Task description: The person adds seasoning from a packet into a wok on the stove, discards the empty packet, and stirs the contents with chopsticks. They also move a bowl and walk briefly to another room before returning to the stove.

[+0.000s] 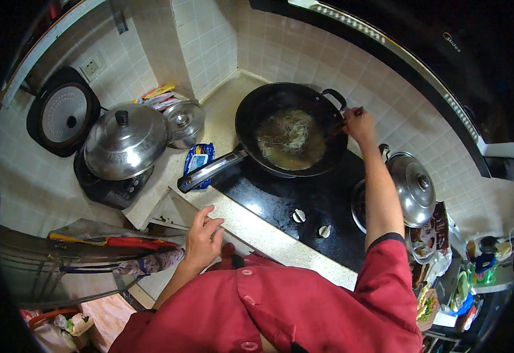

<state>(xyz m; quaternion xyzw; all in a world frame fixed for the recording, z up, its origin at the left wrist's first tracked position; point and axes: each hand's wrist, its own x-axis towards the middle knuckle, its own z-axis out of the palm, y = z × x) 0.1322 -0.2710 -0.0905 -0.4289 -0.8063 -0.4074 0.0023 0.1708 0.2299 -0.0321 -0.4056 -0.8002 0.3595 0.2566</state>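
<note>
A black wok stands on the black glass hob, its long handle pointing down and left. Pale, thin shreds of food lie in cloudy liquid at its centre. At the wok's right rim, near the small loop handle, my right hand is closed around a dark, thin utensil that reaches inside the rim; its kind is unclear. My left hand hovers at the counter's front edge, fingers apart and holding nothing. Two knobs sit on the hob's front part.
A rice cooker with raised lid stands at left, a large steel lid on it. Beside it are a lidded steel pot and a blue packet. Another lidded pan stands right. The range hood hangs above.
</note>
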